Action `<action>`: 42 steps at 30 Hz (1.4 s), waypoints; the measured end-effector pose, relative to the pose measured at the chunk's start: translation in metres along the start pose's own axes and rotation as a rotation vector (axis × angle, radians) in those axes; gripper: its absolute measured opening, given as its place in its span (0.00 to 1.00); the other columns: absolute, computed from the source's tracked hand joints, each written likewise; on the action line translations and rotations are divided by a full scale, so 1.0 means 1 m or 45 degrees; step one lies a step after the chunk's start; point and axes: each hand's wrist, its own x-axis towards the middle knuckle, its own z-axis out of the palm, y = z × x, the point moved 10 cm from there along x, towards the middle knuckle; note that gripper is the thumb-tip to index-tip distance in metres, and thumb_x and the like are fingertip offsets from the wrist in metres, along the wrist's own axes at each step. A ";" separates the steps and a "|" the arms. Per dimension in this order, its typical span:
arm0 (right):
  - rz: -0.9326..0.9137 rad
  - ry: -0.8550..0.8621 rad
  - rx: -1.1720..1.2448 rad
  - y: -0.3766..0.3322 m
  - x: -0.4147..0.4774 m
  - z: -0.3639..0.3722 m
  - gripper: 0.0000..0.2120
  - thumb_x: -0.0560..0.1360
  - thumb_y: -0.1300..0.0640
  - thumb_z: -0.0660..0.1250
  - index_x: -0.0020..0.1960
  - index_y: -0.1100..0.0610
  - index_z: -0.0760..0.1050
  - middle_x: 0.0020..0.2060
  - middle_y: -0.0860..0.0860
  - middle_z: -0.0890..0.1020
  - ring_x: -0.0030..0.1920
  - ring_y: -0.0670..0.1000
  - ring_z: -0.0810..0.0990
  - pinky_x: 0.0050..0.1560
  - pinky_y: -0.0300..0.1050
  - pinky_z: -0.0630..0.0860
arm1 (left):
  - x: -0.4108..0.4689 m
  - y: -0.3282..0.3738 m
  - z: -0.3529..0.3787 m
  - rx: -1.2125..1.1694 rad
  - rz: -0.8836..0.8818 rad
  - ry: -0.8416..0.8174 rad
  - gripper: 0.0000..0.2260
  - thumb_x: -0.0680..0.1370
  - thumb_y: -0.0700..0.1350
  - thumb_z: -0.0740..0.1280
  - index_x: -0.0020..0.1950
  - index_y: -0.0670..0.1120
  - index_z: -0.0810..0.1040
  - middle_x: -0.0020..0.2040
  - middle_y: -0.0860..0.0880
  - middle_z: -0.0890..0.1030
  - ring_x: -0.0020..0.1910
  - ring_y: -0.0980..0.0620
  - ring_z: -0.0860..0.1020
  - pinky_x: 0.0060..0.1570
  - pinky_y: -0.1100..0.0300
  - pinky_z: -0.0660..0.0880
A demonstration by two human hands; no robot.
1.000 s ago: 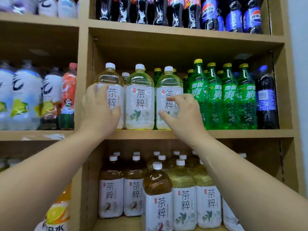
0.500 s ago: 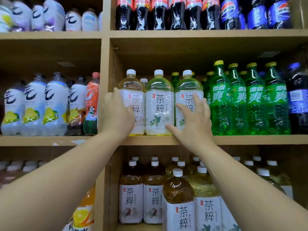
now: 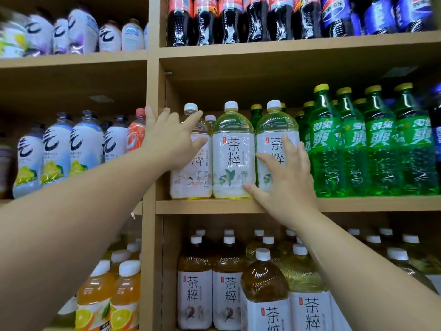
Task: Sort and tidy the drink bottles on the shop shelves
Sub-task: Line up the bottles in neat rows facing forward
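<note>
Three white-capped tea bottles stand in a row on the middle shelf [image 3: 210,206]. My left hand [image 3: 170,137] lies with straight, spread fingers against the upper front of the left tea bottle [image 3: 191,180], hiding part of its label. The middle tea bottle [image 3: 232,154] stands untouched between my hands. My right hand [image 3: 285,173] lies flat with spread fingers on the label of the right tea bottle [image 3: 275,125], its thumb near the middle bottle's base.
Green soda bottles [image 3: 353,144] crowd the shelf right of the teas. White-and-blue bottles [image 3: 57,151] and one orange bottle [image 3: 136,132] fill the left bay behind a wooden upright [image 3: 152,75]. Dark cola bottles [image 3: 238,17] stand above; amber tea bottles [image 3: 229,290] and orange juice bottles [image 3: 124,297] below.
My left hand has opened and slid up from the left tea bottle's side to its upper front. My right hand has flattened on the right bottle. The view has shifted left.
</note>
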 end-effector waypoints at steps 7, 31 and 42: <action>-0.009 -0.005 -0.001 -0.001 -0.001 0.000 0.32 0.74 0.31 0.67 0.75 0.37 0.64 0.82 0.46 0.41 0.82 0.57 0.36 0.76 0.66 0.57 | -0.008 0.000 -0.028 -0.282 0.055 0.198 0.25 0.79 0.62 0.64 0.75 0.58 0.68 0.58 0.42 0.75 0.64 0.40 0.71 0.75 0.33 0.47; 0.047 -0.122 -0.064 -0.002 0.000 0.002 0.33 0.76 0.34 0.66 0.77 0.36 0.59 0.82 0.45 0.35 0.81 0.57 0.31 0.76 0.67 0.58 | -0.076 0.002 -0.078 -1.023 -0.036 0.548 0.34 0.72 0.50 0.78 0.73 0.51 0.65 0.63 0.49 0.68 0.62 0.51 0.69 0.61 0.59 0.68; -0.026 0.219 0.138 -0.018 -0.048 -0.033 0.25 0.76 0.40 0.68 0.71 0.44 0.71 0.79 0.54 0.60 0.80 0.58 0.54 0.76 0.62 0.57 | -0.160 -0.038 -0.077 -1.611 -0.326 0.365 0.33 0.68 0.46 0.82 0.65 0.62 0.68 0.59 0.56 0.78 0.56 0.54 0.82 0.54 0.47 0.82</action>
